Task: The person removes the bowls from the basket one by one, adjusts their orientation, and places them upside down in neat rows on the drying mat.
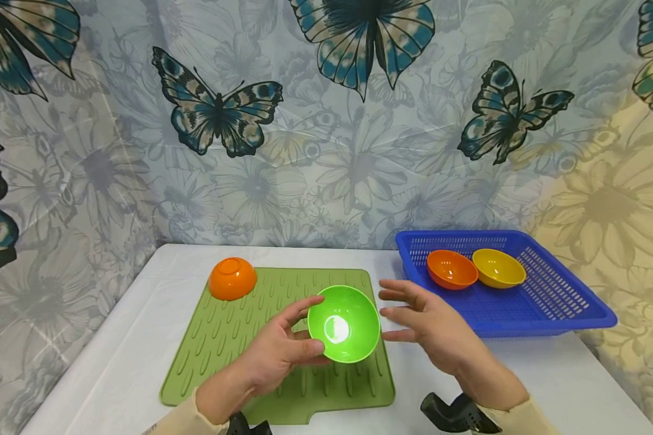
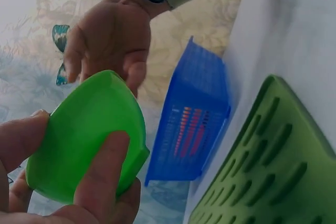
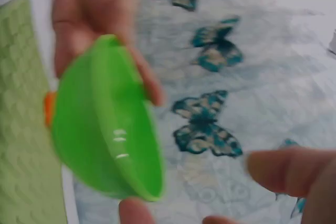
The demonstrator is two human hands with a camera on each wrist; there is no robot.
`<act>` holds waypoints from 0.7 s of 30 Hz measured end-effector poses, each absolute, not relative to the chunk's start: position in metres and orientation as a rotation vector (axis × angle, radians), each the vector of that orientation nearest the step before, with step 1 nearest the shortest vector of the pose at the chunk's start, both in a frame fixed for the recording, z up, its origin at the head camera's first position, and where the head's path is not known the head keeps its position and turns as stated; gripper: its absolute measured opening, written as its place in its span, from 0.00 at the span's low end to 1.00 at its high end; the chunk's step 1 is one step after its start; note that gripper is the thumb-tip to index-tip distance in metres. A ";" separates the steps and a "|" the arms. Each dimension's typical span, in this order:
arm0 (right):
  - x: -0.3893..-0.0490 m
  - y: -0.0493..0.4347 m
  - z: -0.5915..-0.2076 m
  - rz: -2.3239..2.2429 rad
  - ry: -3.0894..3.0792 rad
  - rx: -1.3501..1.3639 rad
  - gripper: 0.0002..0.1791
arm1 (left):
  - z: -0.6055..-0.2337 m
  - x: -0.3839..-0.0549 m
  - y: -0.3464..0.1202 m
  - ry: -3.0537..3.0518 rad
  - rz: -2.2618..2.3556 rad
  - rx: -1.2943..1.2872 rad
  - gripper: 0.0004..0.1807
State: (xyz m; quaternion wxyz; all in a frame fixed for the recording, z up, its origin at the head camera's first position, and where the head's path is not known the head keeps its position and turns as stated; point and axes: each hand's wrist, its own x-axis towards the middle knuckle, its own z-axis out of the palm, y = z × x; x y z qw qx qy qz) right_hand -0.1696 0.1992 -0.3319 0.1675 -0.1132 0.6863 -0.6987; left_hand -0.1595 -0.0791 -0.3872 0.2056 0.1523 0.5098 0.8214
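Observation:
A bright green bowl (image 1: 344,324) is held up over the green drying mat (image 1: 207,344), its inside facing the head camera. My left hand (image 1: 283,344) grips it by its left side, with the thumb at the rim and fingers against the outer wall, as the left wrist view also shows. Just right of the bowl, my right hand (image 1: 432,329) is raised with its fingers spread and holds nothing. Whether a fingertip touches the rim cannot be told. An orange bowl (image 1: 232,278) sits upside down on the mat's far left corner.
At the right stands a blue basket (image 1: 571,305) with slotted walls. Inside it, an orange bowl (image 1: 452,270) and a yellow bowl (image 1: 499,268) lie side by side, openings up. A white cloth (image 1: 114,338) covers the table, and a butterfly-print curtain (image 1: 326,181) hangs behind.

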 end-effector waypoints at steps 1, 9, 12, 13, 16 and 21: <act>-0.172 0.203 -0.330 -2.024 1.886 -0.315 0.27 | -0.387 -0.160 -0.080 1.466 2.285 0.425 0.40; -0.188 0.216 -0.344 -1.977 1.172 -0.251 0.38 | -0.384 -0.164 -0.090 1.967 2.094 0.560 0.37; -0.189 0.213 -0.349 -1.964 1.139 -0.221 0.44 | -0.386 -0.166 -0.091 2.121 2.030 0.684 0.35; -0.190 0.212 -0.350 -1.965 1.131 -0.212 0.46 | -0.387 -0.165 -0.092 2.158 2.014 0.725 0.34; -0.191 0.209 -0.352 -1.963 1.105 -0.195 0.50 | -0.391 -0.163 -0.091 2.287 1.922 0.895 0.33; -0.193 0.206 -0.355 -1.964 1.102 -0.164 0.56 | -0.395 -0.162 -0.091 2.641 1.588 1.480 0.32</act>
